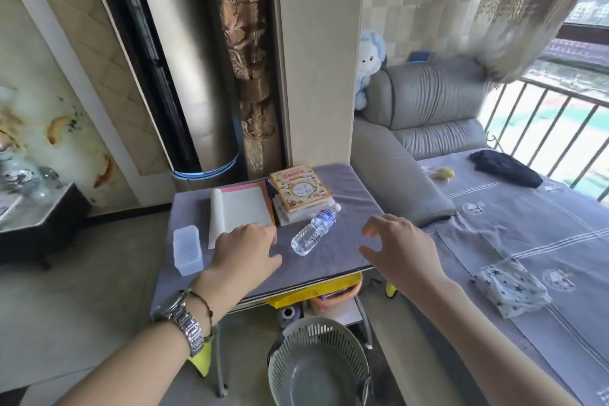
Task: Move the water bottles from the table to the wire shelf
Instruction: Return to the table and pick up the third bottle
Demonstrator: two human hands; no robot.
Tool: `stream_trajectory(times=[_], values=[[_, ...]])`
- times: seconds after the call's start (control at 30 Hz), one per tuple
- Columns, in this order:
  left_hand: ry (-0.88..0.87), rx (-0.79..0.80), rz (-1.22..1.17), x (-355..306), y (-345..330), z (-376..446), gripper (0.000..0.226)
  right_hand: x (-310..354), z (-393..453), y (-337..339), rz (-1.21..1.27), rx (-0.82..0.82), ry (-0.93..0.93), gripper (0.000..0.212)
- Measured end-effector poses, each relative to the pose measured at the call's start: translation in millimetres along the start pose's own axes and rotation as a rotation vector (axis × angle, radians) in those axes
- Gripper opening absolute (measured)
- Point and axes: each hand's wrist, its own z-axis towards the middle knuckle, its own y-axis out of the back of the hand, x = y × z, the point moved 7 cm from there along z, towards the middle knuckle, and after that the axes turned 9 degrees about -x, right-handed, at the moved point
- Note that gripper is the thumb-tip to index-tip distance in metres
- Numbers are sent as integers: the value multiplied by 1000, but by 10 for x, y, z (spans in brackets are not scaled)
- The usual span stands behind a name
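Observation:
One clear plastic water bottle (315, 230) with a blue label and white cap lies on its side on the small table (333, 260), which is covered by a grey cloth. Its cap points toward the back right, against a stack of books. My left hand (245, 249) hovers just left of the bottle, fingers loosely curled, holding nothing. My right hand (400, 250) is spread open to the right of the bottle, over the table's right edge, also empty. Neither hand touches the bottle. No wire shelf shows in this view.
A stack of books (300, 193) and an open notebook (242, 209) lie at the table's back. A clear plastic box (187, 250) stands at the left. A slotted grey waste basket (318, 362) sits on the floor below. A grey sofa (425, 115) and covered bed (527, 241) lie right.

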Motion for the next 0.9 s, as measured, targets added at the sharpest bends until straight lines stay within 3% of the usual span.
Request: stream_trajectory(times=[0.43, 0.7, 0.9], values=[[-139, 124, -93, 145, -1245, 1377, 28, -344, 871, -1181, -44, 87, -208, 26], [-146, 157, -206, -109, -2044, 1938, 34, -691, 1232, -1755, -82, 162, -236, 26], [-43, 204, -252, -200, -2766, 2236, 65, -1006, 1541, -2282, -77, 249, -227, 25]])
